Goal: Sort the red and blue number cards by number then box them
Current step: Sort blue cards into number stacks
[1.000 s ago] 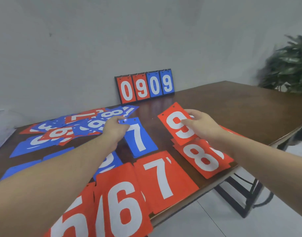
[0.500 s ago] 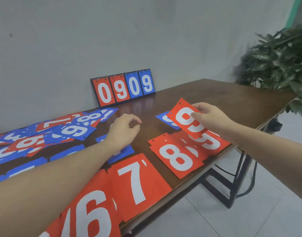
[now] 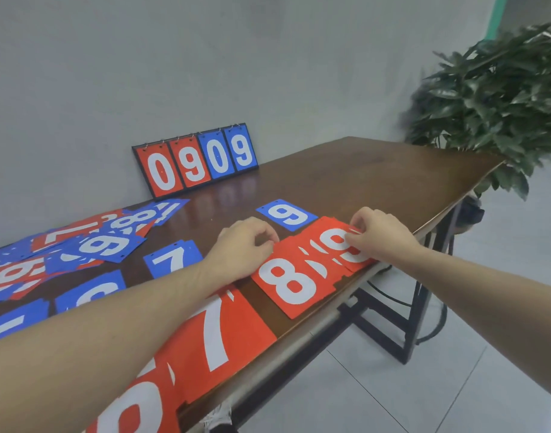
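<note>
While both hands curl, right grip (image 3: 382, 237) pinches red 9 card (image 3: 336, 245), left grip (image 3: 247, 246) pinches red 8 card's (image 3: 291, 284) edge — adjacent.

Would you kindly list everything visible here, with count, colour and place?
scoreboard: one, red and blue flaps reading 0909, leaning on the wall at the table's back.
loose card heap: many, red and blue, left side.
blue 9 card: one, lying alone beyond the hands.
blue 7 card: one, middle.
red 8 card: one, front edge, overlapping other red cards.
red 9 card: one, right of the 8.
red 7 card: one, front edge.
table: one, dark brown.
plant: one, green, right.
left hand: at the red cards' edge.
right hand: on the red 9 card.
</note>
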